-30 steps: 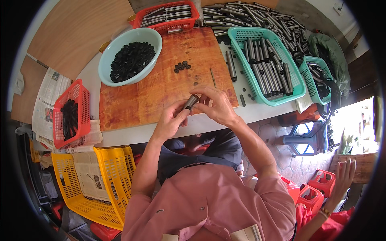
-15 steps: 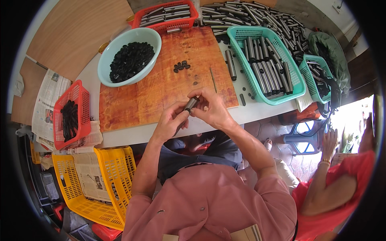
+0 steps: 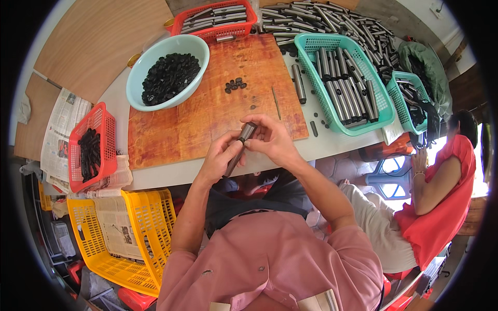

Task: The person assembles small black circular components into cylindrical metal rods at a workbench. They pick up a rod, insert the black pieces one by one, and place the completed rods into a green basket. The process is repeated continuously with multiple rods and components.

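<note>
A steel tube with a dark band and a long dark lower part is held at a slant between my hands, just over the table's near edge. My left hand wraps its fingers and thumb round the lower part. On the upper end, my right hand has its thumb and fingers closed about the bright metal. Ahead on the stained wooden board lie several small black caps in a cluster. A thin stick rests to their right.
A pale bowl of black caps stands at the back left. Steel tubes fill a teal basket at right. Red baskets and a yellow crate are around. A person in red sits at the right.
The tube has turned slightly in my hands, and more of its dark lower part shows below my left fingers. The person in red has straightened up and come further into view.
</note>
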The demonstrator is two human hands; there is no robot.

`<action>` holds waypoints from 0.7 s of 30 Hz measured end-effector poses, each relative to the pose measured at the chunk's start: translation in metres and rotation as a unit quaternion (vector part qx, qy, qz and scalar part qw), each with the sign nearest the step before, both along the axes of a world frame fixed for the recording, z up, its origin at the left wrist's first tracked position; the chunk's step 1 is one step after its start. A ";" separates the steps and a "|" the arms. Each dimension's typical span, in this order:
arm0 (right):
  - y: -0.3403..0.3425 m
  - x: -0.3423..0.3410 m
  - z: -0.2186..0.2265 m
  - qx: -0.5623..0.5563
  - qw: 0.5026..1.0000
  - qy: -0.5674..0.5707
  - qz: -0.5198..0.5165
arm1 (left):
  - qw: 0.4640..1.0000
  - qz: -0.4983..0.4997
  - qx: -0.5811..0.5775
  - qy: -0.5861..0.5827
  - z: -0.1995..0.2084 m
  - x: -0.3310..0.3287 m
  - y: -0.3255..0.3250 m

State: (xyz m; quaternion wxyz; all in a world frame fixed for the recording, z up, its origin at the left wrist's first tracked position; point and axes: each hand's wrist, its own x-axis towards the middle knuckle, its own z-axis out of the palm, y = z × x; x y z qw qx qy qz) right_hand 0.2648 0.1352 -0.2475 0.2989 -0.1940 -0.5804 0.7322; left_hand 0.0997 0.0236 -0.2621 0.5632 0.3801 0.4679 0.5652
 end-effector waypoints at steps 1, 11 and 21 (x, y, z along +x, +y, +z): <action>0.000 0.001 0.001 0.005 1.000 -0.008 0.003 | 1.000 -0.002 0.001 -0.002 0.001 0.000 0.000; 0.004 0.003 0.006 0.038 0.998 -0.044 0.009 | 1.000 -0.029 0.007 -0.008 0.003 -0.003 -0.001; -0.006 0.001 0.003 0.129 0.987 -0.080 -0.044 | 0.999 -0.046 0.008 0.020 -0.001 -0.009 -0.003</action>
